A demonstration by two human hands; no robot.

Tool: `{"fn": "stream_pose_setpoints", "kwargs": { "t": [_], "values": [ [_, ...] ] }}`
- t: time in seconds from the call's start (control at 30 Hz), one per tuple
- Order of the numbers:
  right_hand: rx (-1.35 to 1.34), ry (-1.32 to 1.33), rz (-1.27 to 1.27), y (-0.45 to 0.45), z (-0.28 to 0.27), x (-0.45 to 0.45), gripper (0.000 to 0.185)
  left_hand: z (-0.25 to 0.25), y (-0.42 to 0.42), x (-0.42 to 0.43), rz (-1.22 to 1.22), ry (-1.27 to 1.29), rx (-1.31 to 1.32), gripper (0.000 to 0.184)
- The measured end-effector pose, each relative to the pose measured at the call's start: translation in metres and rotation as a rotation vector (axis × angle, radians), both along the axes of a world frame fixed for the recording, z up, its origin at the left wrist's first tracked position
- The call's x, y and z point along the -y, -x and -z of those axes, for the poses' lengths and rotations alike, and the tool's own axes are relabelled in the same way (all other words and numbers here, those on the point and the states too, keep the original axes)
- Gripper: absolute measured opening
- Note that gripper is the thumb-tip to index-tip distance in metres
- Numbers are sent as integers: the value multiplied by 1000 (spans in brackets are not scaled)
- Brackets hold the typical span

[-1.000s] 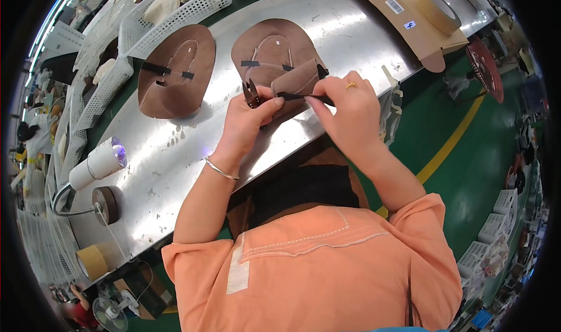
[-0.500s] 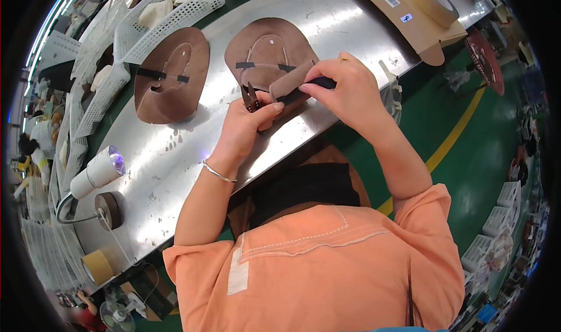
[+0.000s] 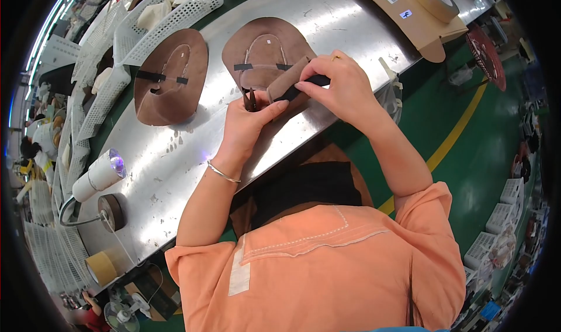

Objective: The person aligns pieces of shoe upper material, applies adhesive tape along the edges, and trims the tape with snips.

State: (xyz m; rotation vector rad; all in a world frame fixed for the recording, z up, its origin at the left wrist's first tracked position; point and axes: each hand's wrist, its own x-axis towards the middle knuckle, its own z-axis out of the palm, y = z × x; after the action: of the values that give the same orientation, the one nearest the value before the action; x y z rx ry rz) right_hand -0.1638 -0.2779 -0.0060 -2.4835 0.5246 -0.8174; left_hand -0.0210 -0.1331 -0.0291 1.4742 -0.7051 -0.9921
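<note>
My left hand [image 3: 241, 127] is closed, with dark thread snips [image 3: 250, 101] in its fingers, blades pointing up. Its thumb presses on the lower edge of a folded brown suede-like piece [image 3: 287, 80]. Along that piece's edge runs a black strip [image 3: 318, 80], which my right hand [image 3: 345, 89] pinches between thumb and forefinger. Just beyond my hands lies a flat brown piece [image 3: 266, 42] with a stitched curved outline and short black tabs. A similar brown piece [image 3: 169, 101], partly curled, lies to the left.
The metal table [image 3: 160, 186] carries a white lamp [image 3: 96, 177] and a tape roll [image 3: 101, 268] at left. White perforated baskets [image 3: 181, 25] line the far side. At the upper right, another tape roll [image 3: 432, 2] sits on cardboard [image 3: 391, 16]. A red stool [image 3: 486, 57] stands beyond.
My right hand has shifted slightly left along with the black strip. My left hand has turned a little, and the snips now show less.
</note>
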Motion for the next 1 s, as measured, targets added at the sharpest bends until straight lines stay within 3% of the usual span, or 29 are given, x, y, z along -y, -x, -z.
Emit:
{"fn": "stream_pose_setpoints", "kwargs": {
  "t": [0.33, 0.43, 0.63, 0.73, 1.0],
  "values": [
    [32, -1, -19, 0, 4, -5, 12, -23, 12, 9, -72, -5, -201, 13],
    [19, 112, -1, 7, 0, -4, 13, -4, -1, 10, -33, -25, -66, 15],
    [25, 251, -62, 31, -23, -24, 19, 6, -1, 8, -24, 23, -76, 18],
    [34, 330, 24, 37, -26, -13, 22, 7, 1, 7, -21, 21, -67, 18],
    [110, 140, 131, 33, -23, 6, 26, 7, 3, 5, -30, 2, -52, 18]
  ]
}}
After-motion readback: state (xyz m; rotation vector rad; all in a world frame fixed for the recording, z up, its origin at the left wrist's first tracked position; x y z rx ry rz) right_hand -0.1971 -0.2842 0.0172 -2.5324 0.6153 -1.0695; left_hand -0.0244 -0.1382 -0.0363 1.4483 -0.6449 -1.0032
